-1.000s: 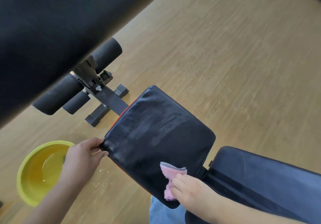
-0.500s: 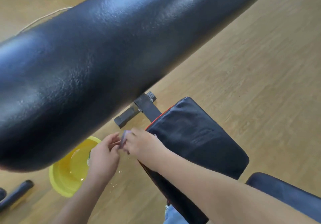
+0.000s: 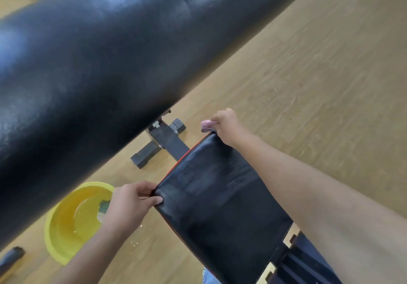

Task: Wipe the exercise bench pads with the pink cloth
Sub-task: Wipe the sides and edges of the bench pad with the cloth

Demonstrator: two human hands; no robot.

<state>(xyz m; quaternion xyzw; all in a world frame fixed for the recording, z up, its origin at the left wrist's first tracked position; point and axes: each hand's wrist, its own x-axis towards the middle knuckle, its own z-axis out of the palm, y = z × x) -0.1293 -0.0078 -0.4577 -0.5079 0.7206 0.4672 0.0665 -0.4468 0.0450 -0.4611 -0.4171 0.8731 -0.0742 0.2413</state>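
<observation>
Pink cloth [image 3: 206,125], bunched, is pinched in the right hand [image 3: 228,127] at the far corner of the black leatherette seat pad [image 3: 220,195]. Left hand [image 3: 130,202] grips the pad's left corner.

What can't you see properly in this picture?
Head view only:
- Pink cloth: mostly hidden inside the right hand.
- Yellow basin: partly covered by the left hand; something dark inside is too blurred to name.
- Big black padded roller: cut off by the edges, hiding the bench frame.
</observation>
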